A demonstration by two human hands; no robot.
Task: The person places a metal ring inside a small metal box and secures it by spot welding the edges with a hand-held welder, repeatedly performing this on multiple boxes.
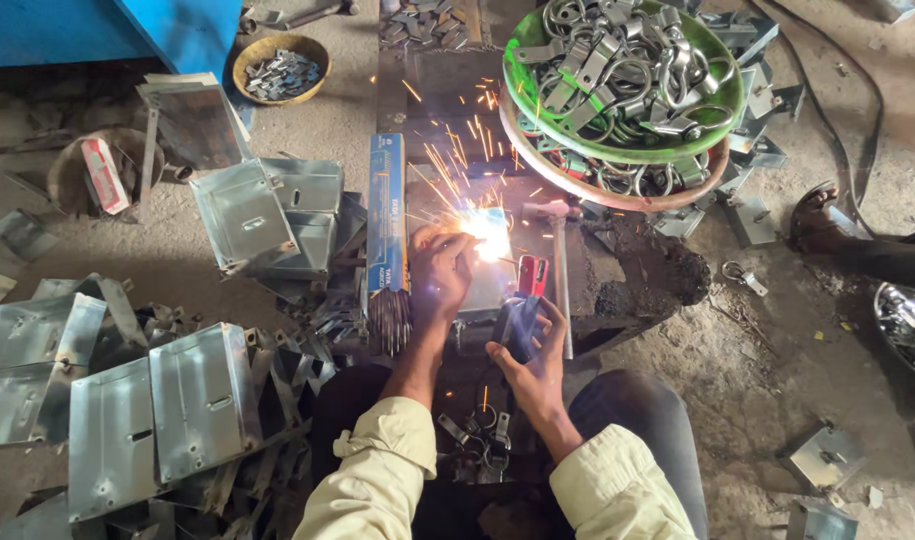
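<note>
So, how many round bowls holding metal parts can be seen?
3: a green bowl of clamps, stacked on a brown bowl, top right; a small yellowish bowl at top left. Others may be hidden out of view.

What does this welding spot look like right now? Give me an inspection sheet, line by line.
Surface: dark metal work block on a dusty floor, sparks flying across it.
Job's things: bright arc at a small metal piece; electrode holder with red grip.
Clutter: green bowl heaped with metal clamps; folded metal boxes; blue box of rods; hammer.
Grippers: left hand bare, right beside the arc; right hand wrapped round the electrode holder.
Cables: black cable trailing across the floor.
Surroundings: blue cabinet; small bowl of parts; another person's foot.
</note>
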